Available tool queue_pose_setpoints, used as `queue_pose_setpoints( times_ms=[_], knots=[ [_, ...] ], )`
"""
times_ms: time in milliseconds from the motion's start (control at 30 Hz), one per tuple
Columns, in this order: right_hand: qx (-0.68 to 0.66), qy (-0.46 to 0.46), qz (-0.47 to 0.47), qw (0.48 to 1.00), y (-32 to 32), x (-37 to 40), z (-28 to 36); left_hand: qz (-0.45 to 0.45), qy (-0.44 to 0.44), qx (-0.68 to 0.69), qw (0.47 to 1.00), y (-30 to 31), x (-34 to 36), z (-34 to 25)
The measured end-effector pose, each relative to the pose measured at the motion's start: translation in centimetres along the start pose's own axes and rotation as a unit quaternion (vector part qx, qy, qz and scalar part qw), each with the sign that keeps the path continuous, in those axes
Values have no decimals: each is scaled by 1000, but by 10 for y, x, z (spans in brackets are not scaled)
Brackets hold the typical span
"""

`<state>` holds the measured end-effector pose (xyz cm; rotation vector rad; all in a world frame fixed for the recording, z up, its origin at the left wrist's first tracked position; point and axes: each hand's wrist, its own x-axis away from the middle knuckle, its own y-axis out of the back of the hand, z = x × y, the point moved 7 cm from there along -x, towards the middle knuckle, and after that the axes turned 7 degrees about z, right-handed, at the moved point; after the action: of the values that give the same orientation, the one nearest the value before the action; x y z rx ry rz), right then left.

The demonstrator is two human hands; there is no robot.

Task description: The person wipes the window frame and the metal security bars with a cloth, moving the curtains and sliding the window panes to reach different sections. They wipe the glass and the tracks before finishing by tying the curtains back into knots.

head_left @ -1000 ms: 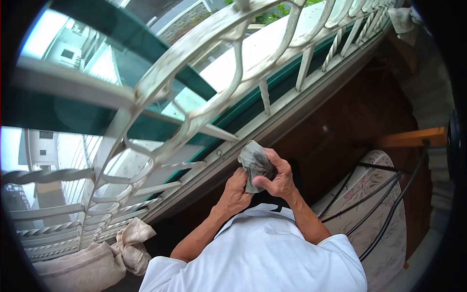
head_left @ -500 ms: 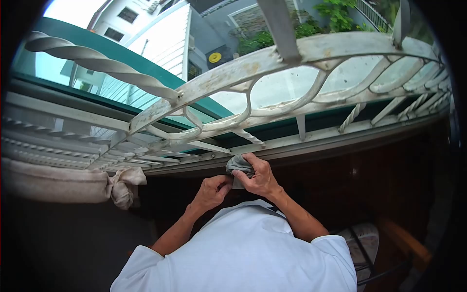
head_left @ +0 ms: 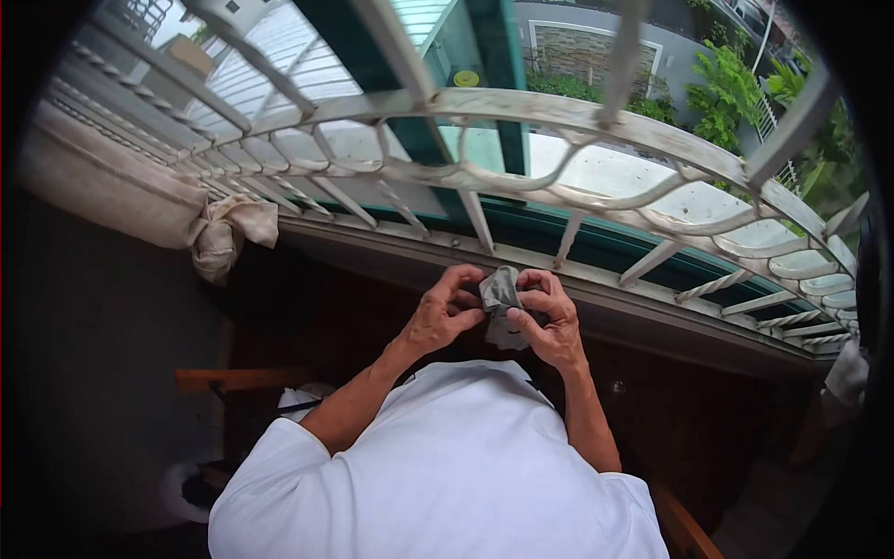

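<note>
A crumpled grey cloth (head_left: 500,289) is bunched up in front of my chest, just below the window grille, with a loose end hanging down. My right hand (head_left: 549,321) grips it from the right, thumb in front and fingers curled around its side. On the other side, my left hand (head_left: 445,309) has its fingers half bent and its thumb apart from them, fingertips right at the cloth's left edge. Just beyond both hands runs the bottom rail of the white metal grille (head_left: 521,256).
Twisted and scrolled bars bulge outward over a teal window frame (head_left: 596,256). A tied beige curtain (head_left: 209,233) hangs at the left. Wooden chair parts (head_left: 237,378) show beside me. Outside are a roof, plants and a wall.
My view has turned, so the grille now slants down to the right. My left hand has opened and come up level with the cloth, which my right hand still holds.
</note>
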<state>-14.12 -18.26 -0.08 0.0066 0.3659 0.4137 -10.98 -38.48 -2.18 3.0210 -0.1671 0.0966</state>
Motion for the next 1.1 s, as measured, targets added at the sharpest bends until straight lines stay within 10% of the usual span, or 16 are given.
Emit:
queue_pose_setpoints(
  times_ms=[67,300,467,733,1100],
  knots=[
    [6,-15,73,997,-18,-3,7,128,42,-83,987,-12,-1,-3],
    [-84,-81,-54,992,-23,5,-33,14,-132,-178,975,56,0,2],
    [44,-305,88,947,-63,15,-37,53,-19,63,996,85,-4,11],
    [-156,-102,-8,982,-106,-3,-16,75,23,-10,997,104,-7,48],
    [182,-88,-139,969,-128,-49,4,203,22,130,970,78,-22,24]
  ],
)
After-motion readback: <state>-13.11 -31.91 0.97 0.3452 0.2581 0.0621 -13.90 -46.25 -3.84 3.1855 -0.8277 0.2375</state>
